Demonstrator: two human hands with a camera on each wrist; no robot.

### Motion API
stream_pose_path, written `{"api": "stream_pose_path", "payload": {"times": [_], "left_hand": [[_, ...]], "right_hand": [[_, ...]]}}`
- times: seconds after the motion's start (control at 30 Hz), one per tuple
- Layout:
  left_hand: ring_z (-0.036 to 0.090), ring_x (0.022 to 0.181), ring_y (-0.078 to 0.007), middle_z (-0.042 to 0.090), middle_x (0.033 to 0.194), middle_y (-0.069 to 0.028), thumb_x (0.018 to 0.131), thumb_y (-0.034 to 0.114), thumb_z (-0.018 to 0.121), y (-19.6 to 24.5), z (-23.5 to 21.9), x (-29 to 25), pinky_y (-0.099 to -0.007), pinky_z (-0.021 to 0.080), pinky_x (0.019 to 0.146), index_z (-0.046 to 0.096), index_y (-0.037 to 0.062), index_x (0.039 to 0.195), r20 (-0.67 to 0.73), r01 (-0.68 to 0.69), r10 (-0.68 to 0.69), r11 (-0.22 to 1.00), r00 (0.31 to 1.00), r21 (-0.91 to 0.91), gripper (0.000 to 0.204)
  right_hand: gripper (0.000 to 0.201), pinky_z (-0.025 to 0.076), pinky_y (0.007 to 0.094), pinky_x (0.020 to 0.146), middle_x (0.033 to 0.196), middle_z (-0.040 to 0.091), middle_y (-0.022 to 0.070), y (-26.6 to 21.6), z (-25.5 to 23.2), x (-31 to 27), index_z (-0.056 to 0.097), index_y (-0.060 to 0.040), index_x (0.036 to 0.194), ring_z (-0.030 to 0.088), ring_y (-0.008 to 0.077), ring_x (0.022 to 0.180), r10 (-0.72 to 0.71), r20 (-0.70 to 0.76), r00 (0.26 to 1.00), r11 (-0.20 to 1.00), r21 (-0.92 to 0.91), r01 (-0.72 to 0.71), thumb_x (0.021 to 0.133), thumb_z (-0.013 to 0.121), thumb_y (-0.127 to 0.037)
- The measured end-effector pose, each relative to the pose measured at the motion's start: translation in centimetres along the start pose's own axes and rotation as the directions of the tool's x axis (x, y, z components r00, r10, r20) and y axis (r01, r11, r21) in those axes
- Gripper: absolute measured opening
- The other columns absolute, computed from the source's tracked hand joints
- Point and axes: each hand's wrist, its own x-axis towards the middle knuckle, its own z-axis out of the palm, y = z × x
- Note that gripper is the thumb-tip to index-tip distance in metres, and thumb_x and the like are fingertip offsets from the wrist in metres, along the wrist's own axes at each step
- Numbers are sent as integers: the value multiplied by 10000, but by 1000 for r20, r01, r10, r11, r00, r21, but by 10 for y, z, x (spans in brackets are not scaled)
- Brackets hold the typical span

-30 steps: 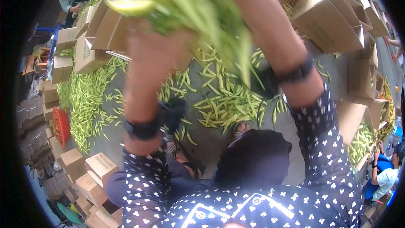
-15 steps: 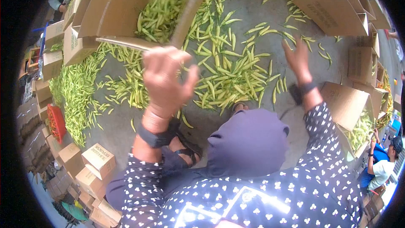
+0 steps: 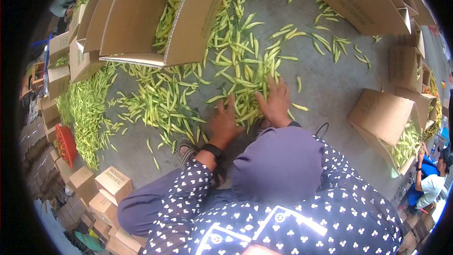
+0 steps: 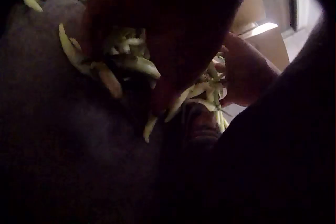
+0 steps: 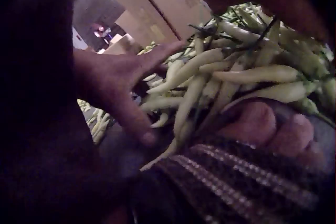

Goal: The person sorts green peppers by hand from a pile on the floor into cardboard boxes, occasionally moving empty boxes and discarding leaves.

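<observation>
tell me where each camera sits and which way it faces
Head: on the head, facing forward and down at peppers; sleeves, left hand and right hand show.
Left wrist: on that wrist, facing its hand's work; both hands show, the near one dark.
Right wrist: on that wrist, facing peppers and a box; the left hand and toes show.
Shared: both wrist views include peppers.

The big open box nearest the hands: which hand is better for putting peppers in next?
Probably the left hand: it is nearer the open box, on the left of the pepper pile. The right hand is on the pile's right, farther away.
</observation>
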Motion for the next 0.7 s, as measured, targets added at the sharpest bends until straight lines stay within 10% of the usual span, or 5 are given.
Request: {"api": "stream_pose_path", "payload": {"times": [0.2,0.6,0.7], "left_hand": [[456,1130,-473,309,1335,-312,579,280,821,27,-4,36,-475,443,922,87,136,1483,32,195,-196,917,980,-348,1173],[490,1079,-413,393,1232,-254,607,153,793,50,-100,69,-451,423,934,335,156,1374,-265,-231,108,839,958,-492,893],[489,1067,-405,447,1202,-234,608,131,779,68,-156,62,-463,421,927,382,136,1325,-639,-488,245,841,729,-235,819]], "right_hand": [[621,298,490,1033,1298,433,273,-4,10,14,449,-100,1348,395,427,1211,-87,-10,996,955,284,86,836,624,-404],[335,419,350,922,1082,606,166,-59,-61,54,597,-28,1157,563,263,1018,-29,-128,991,506,854,125,867,613,-195],[292,438,338,887,1052,609,143,-103,-130,60,616,-25,1106,557,227,1005,-200,-271,942,251,915,317,844,623,-155]]}}
